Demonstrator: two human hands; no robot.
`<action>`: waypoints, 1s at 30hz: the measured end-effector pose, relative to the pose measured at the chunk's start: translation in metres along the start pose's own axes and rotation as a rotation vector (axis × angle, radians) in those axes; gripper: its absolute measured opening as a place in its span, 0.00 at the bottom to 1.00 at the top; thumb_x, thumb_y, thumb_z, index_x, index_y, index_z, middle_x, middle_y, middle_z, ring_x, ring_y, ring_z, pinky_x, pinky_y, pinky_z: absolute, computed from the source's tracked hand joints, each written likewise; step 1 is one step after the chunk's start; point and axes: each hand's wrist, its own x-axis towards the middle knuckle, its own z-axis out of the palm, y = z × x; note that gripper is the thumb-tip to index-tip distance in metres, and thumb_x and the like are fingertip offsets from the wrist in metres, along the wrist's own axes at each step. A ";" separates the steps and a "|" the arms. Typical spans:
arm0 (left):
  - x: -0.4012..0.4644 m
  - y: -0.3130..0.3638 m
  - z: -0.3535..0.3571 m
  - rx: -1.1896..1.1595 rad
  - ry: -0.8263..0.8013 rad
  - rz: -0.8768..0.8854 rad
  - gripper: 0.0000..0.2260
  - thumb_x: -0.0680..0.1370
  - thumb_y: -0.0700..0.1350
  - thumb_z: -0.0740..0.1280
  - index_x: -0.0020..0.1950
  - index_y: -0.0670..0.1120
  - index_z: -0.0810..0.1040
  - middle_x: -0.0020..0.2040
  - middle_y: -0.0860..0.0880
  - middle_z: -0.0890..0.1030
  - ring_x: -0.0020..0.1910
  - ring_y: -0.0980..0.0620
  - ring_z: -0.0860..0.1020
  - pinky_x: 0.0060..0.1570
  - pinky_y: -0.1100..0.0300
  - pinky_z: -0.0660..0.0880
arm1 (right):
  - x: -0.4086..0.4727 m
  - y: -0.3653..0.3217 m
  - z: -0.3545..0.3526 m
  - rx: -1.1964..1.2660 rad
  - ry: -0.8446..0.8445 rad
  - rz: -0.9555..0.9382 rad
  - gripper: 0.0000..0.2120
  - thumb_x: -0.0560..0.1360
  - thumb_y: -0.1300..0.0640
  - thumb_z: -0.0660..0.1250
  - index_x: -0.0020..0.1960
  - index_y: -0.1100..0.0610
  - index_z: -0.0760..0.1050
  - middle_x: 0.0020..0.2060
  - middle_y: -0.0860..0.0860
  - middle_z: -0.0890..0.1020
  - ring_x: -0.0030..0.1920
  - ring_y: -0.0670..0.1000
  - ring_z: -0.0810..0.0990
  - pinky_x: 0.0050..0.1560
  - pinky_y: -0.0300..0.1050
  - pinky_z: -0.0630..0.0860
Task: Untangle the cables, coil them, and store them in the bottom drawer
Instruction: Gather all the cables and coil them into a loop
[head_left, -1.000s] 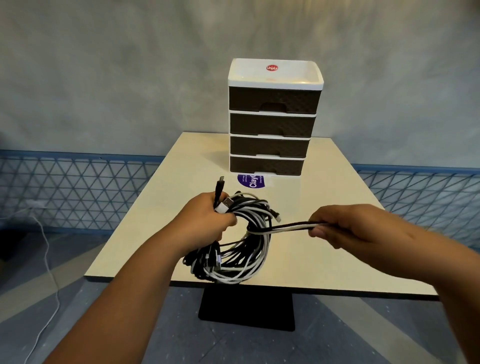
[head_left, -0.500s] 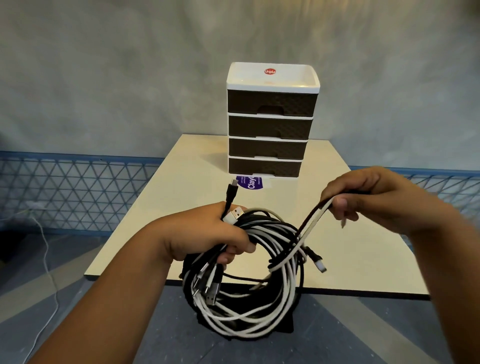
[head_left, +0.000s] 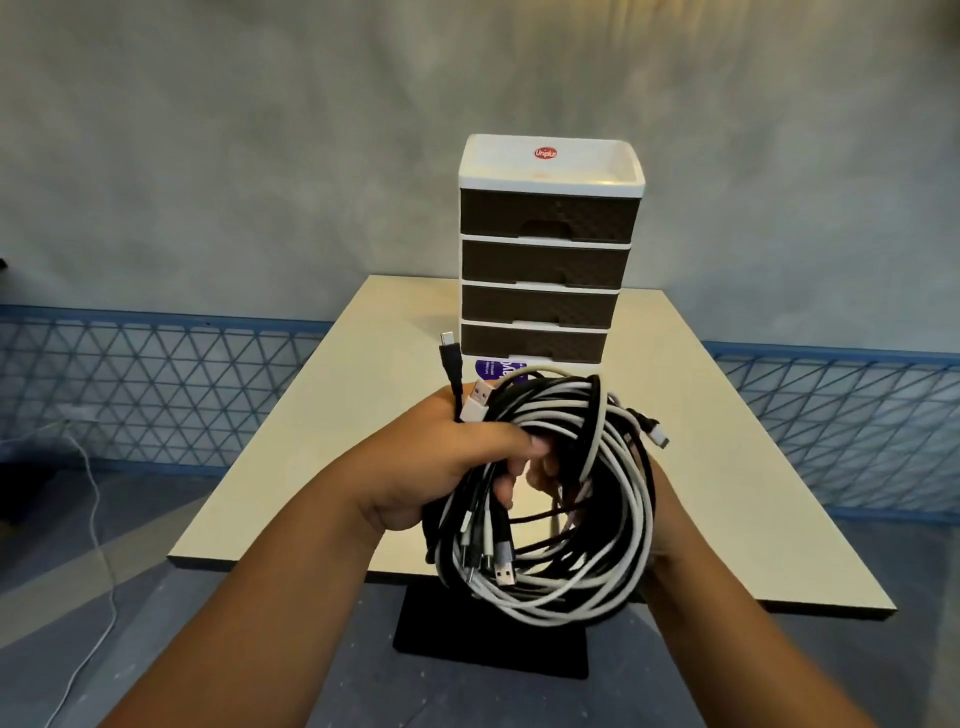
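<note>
1. The cables (head_left: 587, 499), black and white ones gathered into one fat round coil, hang in the air above the near edge of the table (head_left: 291, 467), held between both hands.
2. Several plug ends dangle at about 7 o'clock inside the coil, a black plug and a white USB plug stick up at 11 o'clock, and one more connector pokes out at 2 o'clock.
3. The left hand (head_left: 441, 467) grips the coil at its 10 o'clock side; its fingers (head_left: 511, 488) are curled tight round the bunched strands, with the thumb laid across the top.
4. The right hand (head_left: 662, 525) is behind the coil at about 3 o'clock and mostly hidden by the loops. It seems to cup the bundle from the far side, but I cannot tell how its fingers are set.
5. At 12 o'clock from the coil, toward the far end of the table, stands the drawer unit (head_left: 545, 260), white-framed with four dark brown drawers, all pushed in.
6. The bottom drawer (head_left: 535, 344) sits just above the table surface, and a purple label (head_left: 493, 368) lies right in front of it, partly covered by the coil from where I stand.
7. Beyond the table is a grey wall with blue lattice panels (head_left: 156, 384) low along it, and a white cord (head_left: 96, 519) trails over the floor at 9 o'clock.
</note>
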 end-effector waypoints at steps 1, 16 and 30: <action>0.001 0.000 0.000 -0.019 0.011 -0.002 0.04 0.72 0.38 0.71 0.37 0.43 0.80 0.30 0.46 0.76 0.29 0.51 0.75 0.33 0.58 0.76 | -0.001 -0.002 0.005 -0.020 0.022 0.001 0.17 0.82 0.69 0.50 0.41 0.57 0.71 0.28 0.49 0.80 0.22 0.40 0.78 0.22 0.33 0.74; 0.007 -0.005 0.004 -0.039 0.116 -0.095 0.04 0.75 0.35 0.69 0.44 0.43 0.80 0.30 0.50 0.75 0.30 0.54 0.75 0.32 0.60 0.76 | 0.020 -0.005 0.002 0.033 -0.124 -0.040 0.12 0.58 0.43 0.80 0.32 0.50 0.85 0.29 0.50 0.83 0.30 0.45 0.82 0.31 0.37 0.78; 0.030 -0.043 -0.005 -0.110 0.508 -0.155 0.02 0.74 0.38 0.71 0.45 0.41 0.80 0.34 0.43 0.76 0.31 0.49 0.74 0.33 0.59 0.74 | -0.002 -0.020 0.000 -0.395 0.337 -0.338 0.05 0.78 0.60 0.66 0.47 0.58 0.81 0.39 0.52 0.85 0.35 0.46 0.79 0.35 0.37 0.76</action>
